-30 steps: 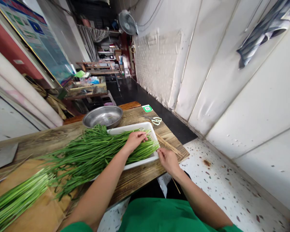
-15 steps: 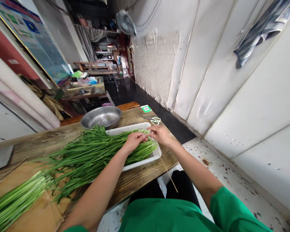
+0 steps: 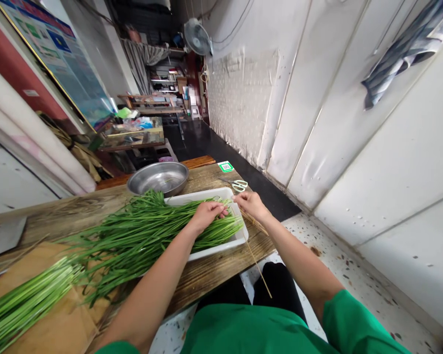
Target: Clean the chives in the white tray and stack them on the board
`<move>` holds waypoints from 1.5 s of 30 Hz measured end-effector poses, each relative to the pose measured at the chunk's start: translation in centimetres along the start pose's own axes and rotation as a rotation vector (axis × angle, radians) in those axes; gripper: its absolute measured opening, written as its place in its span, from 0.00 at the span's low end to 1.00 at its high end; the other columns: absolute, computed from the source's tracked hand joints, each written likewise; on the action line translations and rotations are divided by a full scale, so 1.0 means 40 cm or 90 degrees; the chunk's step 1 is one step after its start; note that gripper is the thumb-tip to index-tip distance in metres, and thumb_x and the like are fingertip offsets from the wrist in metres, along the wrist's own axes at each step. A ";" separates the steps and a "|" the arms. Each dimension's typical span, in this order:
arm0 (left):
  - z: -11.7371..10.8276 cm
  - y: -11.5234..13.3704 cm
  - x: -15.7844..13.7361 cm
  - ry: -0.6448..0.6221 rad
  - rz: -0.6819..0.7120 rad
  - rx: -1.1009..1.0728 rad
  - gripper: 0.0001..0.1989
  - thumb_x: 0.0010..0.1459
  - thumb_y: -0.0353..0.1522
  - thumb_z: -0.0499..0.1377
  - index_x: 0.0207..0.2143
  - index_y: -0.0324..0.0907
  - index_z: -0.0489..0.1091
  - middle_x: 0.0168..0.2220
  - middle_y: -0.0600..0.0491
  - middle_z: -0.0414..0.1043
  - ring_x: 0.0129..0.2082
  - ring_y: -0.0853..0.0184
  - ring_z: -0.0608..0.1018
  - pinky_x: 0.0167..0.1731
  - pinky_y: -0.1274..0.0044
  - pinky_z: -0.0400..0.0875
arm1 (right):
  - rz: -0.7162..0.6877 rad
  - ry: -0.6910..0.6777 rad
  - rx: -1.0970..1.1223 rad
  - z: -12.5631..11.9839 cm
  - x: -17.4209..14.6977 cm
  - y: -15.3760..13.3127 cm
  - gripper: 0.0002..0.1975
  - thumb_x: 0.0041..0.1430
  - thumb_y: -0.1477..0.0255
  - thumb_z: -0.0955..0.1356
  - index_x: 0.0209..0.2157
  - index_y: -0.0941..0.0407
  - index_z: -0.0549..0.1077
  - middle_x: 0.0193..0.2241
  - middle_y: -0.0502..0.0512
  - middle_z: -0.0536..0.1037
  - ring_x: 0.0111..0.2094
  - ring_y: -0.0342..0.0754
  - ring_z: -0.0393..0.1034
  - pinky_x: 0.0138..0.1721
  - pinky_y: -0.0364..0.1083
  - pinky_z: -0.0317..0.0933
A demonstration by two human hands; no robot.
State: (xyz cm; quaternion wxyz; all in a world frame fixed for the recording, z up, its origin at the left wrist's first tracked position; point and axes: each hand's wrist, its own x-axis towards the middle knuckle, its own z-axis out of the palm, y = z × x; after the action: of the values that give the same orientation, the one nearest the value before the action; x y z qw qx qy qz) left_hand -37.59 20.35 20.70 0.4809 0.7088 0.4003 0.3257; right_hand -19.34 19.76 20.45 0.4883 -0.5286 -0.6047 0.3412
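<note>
A thick pile of garlic chives (image 3: 143,231) lies in a white tray (image 3: 239,240), its leaves hanging over the left side. My left hand (image 3: 207,216) rests over the stem ends, thumb and fingers closed on a few garlic chives. Just right of it, above the tray's right rim, my right hand (image 3: 251,204) is pinched closed; whatever sits between its fingertips is too small to make out. A thin straw-coloured strand (image 3: 259,269) sticks out from the tray's corner over the table edge.
A metal bowl (image 3: 158,178) stands behind the tray, with scissors (image 3: 239,185) and a green QR-code card (image 3: 225,167) to its right. More straw strands (image 3: 254,223) lie under my right wrist. On the left are another chive bundle (image 3: 29,300) on brown cardboard (image 3: 77,324) and a cleaver blade (image 3: 5,238).
My right hand has drawn a little to the right, away from my left hand. My left hand stays over the stem ends. The view has shifted slightly.
</note>
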 end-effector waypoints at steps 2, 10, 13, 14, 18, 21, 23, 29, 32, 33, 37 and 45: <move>0.000 0.005 -0.002 -0.004 0.011 0.008 0.17 0.50 0.39 0.55 0.34 0.34 0.73 0.30 0.47 0.75 0.26 0.67 0.73 0.31 0.76 0.66 | -0.032 -0.013 -0.020 0.009 -0.003 -0.004 0.13 0.40 0.63 0.70 0.25 0.59 0.72 0.19 0.46 0.69 0.20 0.38 0.60 0.21 0.37 0.53; 0.001 -0.010 -0.003 -0.003 0.060 0.126 0.14 0.52 0.37 0.54 0.33 0.37 0.74 0.28 0.50 0.75 0.26 0.67 0.73 0.30 0.76 0.65 | -0.063 -0.141 -0.085 0.019 0.008 -0.036 0.08 0.44 0.72 0.67 0.16 0.59 0.69 0.15 0.43 0.66 0.19 0.36 0.58 0.22 0.37 0.50; 0.006 -0.004 -0.009 0.000 0.114 0.222 0.11 0.52 0.35 0.54 0.30 0.41 0.75 0.28 0.52 0.75 0.28 0.67 0.73 0.33 0.76 0.65 | -0.011 -0.187 -0.094 0.002 0.022 -0.045 0.09 0.41 0.75 0.69 0.13 0.59 0.67 0.11 0.43 0.64 0.16 0.36 0.56 0.19 0.36 0.48; 0.008 0.000 -0.011 0.004 0.131 0.242 0.11 0.51 0.35 0.54 0.31 0.42 0.75 0.30 0.53 0.75 0.29 0.66 0.74 0.34 0.76 0.65 | 0.012 -0.201 -0.094 -0.003 0.027 -0.044 0.10 0.41 0.74 0.69 0.12 0.59 0.67 0.10 0.43 0.64 0.14 0.35 0.56 0.17 0.36 0.48; 0.011 0.011 -0.016 0.030 0.140 0.256 0.12 0.52 0.34 0.53 0.36 0.43 0.74 0.30 0.53 0.75 0.30 0.67 0.74 0.35 0.76 0.65 | 0.101 -0.224 -0.084 -0.019 0.042 -0.028 0.12 0.45 0.69 0.69 0.14 0.59 0.67 0.09 0.45 0.65 0.10 0.35 0.54 0.13 0.36 0.47; 0.012 0.008 -0.013 0.042 0.115 0.219 0.13 0.52 0.33 0.53 0.38 0.40 0.73 0.27 0.53 0.75 0.26 0.68 0.74 0.34 0.76 0.66 | 0.136 -0.186 -0.084 -0.036 0.047 -0.011 0.15 0.49 0.65 0.67 0.16 0.59 0.67 0.09 0.45 0.64 0.09 0.35 0.52 0.10 0.36 0.46; 0.013 0.004 -0.010 0.043 0.098 0.188 0.14 0.51 0.33 0.53 0.39 0.38 0.72 0.27 0.52 0.75 0.25 0.68 0.74 0.34 0.76 0.66 | 0.141 -0.139 -0.092 -0.058 0.047 -0.003 0.17 0.50 0.62 0.66 0.17 0.59 0.68 0.10 0.46 0.65 0.09 0.35 0.52 0.10 0.36 0.46; 0.012 0.004 -0.005 0.013 0.043 0.088 0.13 0.52 0.35 0.52 0.33 0.35 0.70 0.28 0.50 0.73 0.24 0.69 0.74 0.28 0.77 0.66 | 0.116 0.125 -0.199 -0.207 0.031 0.022 0.27 0.58 0.56 0.54 0.32 0.63 0.72 0.26 0.61 0.74 0.23 0.43 0.66 0.21 0.39 0.56; 0.009 0.006 -0.005 -0.023 0.022 0.028 0.13 0.52 0.36 0.52 0.30 0.34 0.70 0.27 0.49 0.73 0.24 0.69 0.73 0.26 0.78 0.65 | 0.109 0.280 -0.411 -0.287 0.007 0.056 0.19 0.58 0.66 0.57 0.39 0.64 0.71 0.43 0.68 0.69 0.41 0.51 0.65 0.36 0.45 0.58; 0.009 0.006 -0.005 -0.029 0.009 0.005 0.14 0.52 0.37 0.52 0.30 0.34 0.70 0.27 0.49 0.72 0.24 0.69 0.73 0.26 0.78 0.65 | 0.111 0.285 -0.448 -0.305 -0.003 0.067 0.15 0.55 0.69 0.60 0.38 0.63 0.72 0.46 0.68 0.67 0.44 0.52 0.64 0.39 0.47 0.57; 0.009 0.002 -0.002 -0.036 -0.042 -0.062 0.15 0.50 0.38 0.54 0.32 0.33 0.69 0.28 0.48 0.72 0.24 0.70 0.72 0.25 0.79 0.64 | 0.093 0.239 -0.509 -0.308 -0.053 0.078 0.09 0.51 0.70 0.65 0.27 0.60 0.75 0.39 0.65 0.72 0.40 0.55 0.66 0.38 0.51 0.57; 0.012 0.004 0.001 -0.044 -0.035 -0.062 0.14 0.48 0.38 0.57 0.30 0.34 0.71 0.27 0.49 0.73 0.24 0.70 0.72 0.29 0.77 0.65 | -0.229 0.043 -0.345 -0.069 -0.118 -0.040 0.20 0.50 0.61 0.66 0.44 0.56 0.70 0.33 0.55 0.73 0.32 0.44 0.67 0.34 0.40 0.60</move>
State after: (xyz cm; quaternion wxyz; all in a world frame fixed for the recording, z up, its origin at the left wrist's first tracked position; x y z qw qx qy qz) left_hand -37.13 20.17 20.69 0.5370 0.6841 0.3866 0.3069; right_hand -17.37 14.55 21.67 0.4020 -0.5352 -0.7406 0.0583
